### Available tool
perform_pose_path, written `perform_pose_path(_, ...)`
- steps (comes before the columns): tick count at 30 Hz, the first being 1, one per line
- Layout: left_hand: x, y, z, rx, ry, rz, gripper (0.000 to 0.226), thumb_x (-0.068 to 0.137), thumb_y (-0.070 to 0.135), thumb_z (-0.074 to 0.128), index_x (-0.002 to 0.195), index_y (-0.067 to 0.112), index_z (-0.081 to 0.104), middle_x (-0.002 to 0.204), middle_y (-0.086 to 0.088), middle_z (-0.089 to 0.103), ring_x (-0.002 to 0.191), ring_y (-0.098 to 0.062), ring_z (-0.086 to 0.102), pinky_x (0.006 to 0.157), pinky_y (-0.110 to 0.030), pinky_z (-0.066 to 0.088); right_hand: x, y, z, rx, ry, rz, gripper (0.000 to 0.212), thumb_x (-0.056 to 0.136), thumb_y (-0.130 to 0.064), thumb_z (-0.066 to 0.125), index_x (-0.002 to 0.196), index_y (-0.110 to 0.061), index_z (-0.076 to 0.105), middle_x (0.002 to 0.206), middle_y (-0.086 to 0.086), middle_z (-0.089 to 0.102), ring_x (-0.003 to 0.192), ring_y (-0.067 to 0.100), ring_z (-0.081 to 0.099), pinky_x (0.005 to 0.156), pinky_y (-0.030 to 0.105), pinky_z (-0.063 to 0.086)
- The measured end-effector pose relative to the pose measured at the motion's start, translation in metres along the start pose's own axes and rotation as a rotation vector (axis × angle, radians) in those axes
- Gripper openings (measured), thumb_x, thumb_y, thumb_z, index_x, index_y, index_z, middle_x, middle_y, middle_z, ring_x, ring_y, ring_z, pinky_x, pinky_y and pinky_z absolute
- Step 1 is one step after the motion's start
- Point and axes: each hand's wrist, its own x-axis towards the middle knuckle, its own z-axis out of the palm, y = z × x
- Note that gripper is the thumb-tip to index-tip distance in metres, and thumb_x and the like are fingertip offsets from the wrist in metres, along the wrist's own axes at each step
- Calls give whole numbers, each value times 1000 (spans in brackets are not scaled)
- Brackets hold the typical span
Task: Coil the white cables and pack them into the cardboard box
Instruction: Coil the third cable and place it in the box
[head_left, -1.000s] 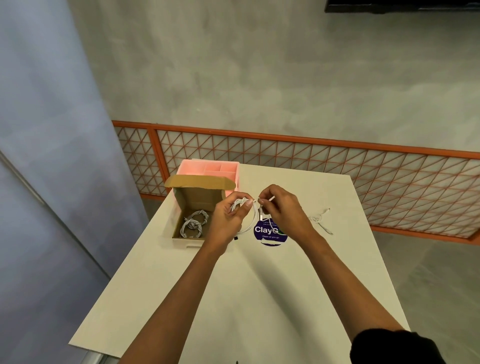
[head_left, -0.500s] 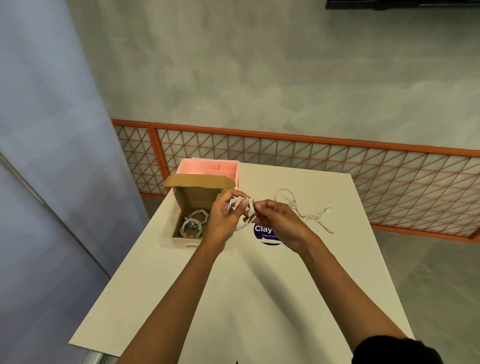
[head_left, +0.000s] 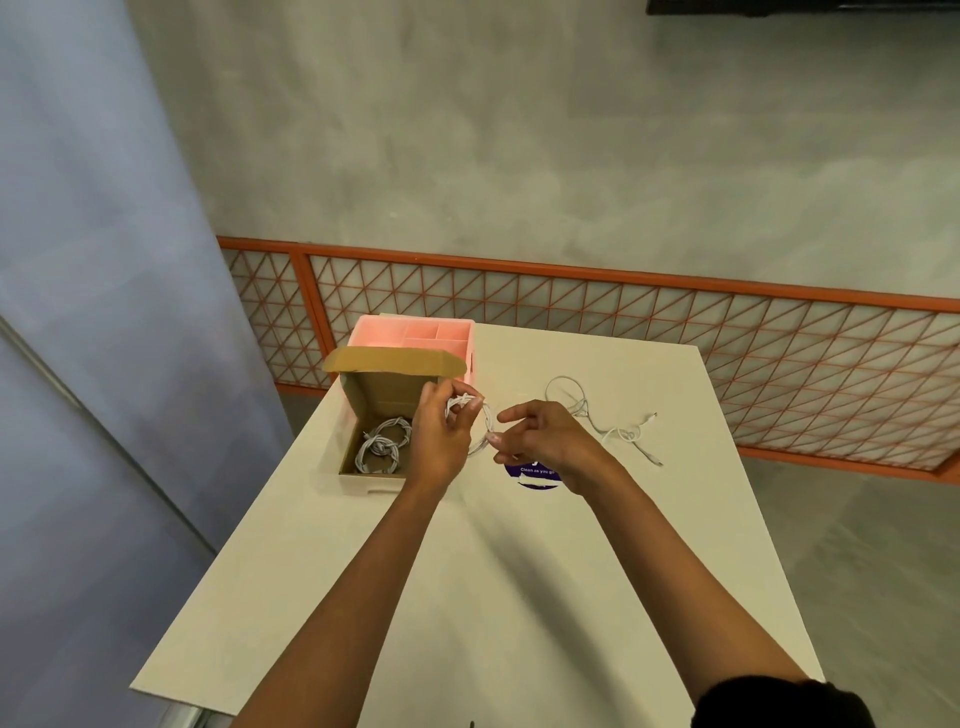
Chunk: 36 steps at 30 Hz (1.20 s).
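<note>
Item 1: half-coiled white cable (head_left: 464, 403). My left hand (head_left: 439, 436) grips the bundle, held beside the open brown cardboard box (head_left: 382, 387) so the drop is short. My right hand (head_left: 545, 441) pinches its hanging loop, prob. to feed the last turn.
Item 2: coiled white cables (head_left: 383, 442), already in box.
Item 3: loose white cable (head_left: 613, 431), on white bench (head_left: 467, 597), right of hands, untouched; next to coil, I'd judge.

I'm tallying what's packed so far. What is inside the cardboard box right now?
Coiled white cables lie on the floor of the cardboard box, apparently two coils. The left hand covers the box's right edge, so anything there is hidden.
</note>
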Motion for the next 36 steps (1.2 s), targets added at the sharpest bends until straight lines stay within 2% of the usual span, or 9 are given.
perform_pose_path(5, 3, -2, -6, -140, -125, -126, 3, 94, 21, 57, 92, 22, 59, 107, 0, 51, 95, -9, 51, 80, -27, 42, -3, 2, -8, -50, -78, -44, 36, 84, -4, 68, 119, -6, 57, 79, 5, 65, 70, 16, 66, 74, 23, 52)
perform_pose_path(9, 4, -3, -7, -266, -177, -255, 6, 93, 23, 58, 92, 22, 64, 106, -5, 57, 88, -12, 54, 69, -27, 44, 0, 7, -17, -103, -96, -22, 26, 87, -7, 65, 112, -10, 62, 83, 9, 64, 64, 6, 64, 72, 19, 47)
perform_pose_path(12, 0, -2, -3, -435, -196, -330, 8, 93, 15, 56, 96, 13, 63, 79, 3, 62, 61, -5, 52, 51, -17, 39, 6, 20, -18, -92, -74, 5, 24, 88, -3, 62, 111, -2, 66, 78, 5, 62, 64, 9, 59, 78, 25, 44)
perform_pose_path(14, -2, -2, 1, -523, -215, -356, 8, 93, 10, 55, 93, 11, 64, 70, 4, 58, 47, -2, 45, 44, -14, 34, 8, 28, -20, -78, -56, 9, 21, 86, -1, 63, 107, -2, 68, 72, 5, 57, 65, 12, 52, 72, 22, 43)
perform_pose_path(17, -5, -6, 8, -582, -237, -412, 8, 92, 9, 57, 92, 9, 65, 74, -1, 54, 46, -4, 37, 38, -15, 34, 9, 38, -23, -89, -44, -7, 17, 84, -1, 66, 100, -7, 69, 68, 4, 54, 65, 11, 50, 60, 15, 40)
perform_pose_path(21, -6, -12, 16, -602, -227, -478, 6, 88, 8, 62, 90, 9, 67, 73, 1, 61, 56, -8, 43, 48, -16, 36, 12, 54, -28, -79, 4, -87, 16, 84, 4, 63, 88, -12, 67, 77, 13, 57, 65, 18, 53, 60, 17, 46)
perform_pose_path(25, -11, -20, 19, -496, -310, -456, 11, 86, 8, 65, 97, 11, 64, 85, -4, 63, 71, -11, 56, 69, -28, 43, 19, 64, -34, -11, 113, -42, 13, 85, 4, 62, 96, -2, 66, 72, 7, 59, 52, 5, 55, 48, 9, 42)
perform_pose_path(30, -25, -34, 20, -463, -346, -418, 13, 89, -3, 58, 97, 7, 62, 79, -1, 60, 69, -9, 56, 68, -18, 49, 29, 73, -35, 73, 179, 48, 24, 83, -3, 68, 106, 2, 68, 83, 11, 65, 63, 13, 57, 54, 14, 43)
perform_pose_path(36, -34, -52, 21, -438, -99, -440, 22, 84, -2, 66, 105, 0, 61, 86, -10, 65, 69, -11, 63, 61, -17, 52, 41, 86, -23, 82, 172, 69, 24, 83, -16, 71, 103, -2, 69, 78, 3, 66, 68, 11, 57, 58, 17, 43)
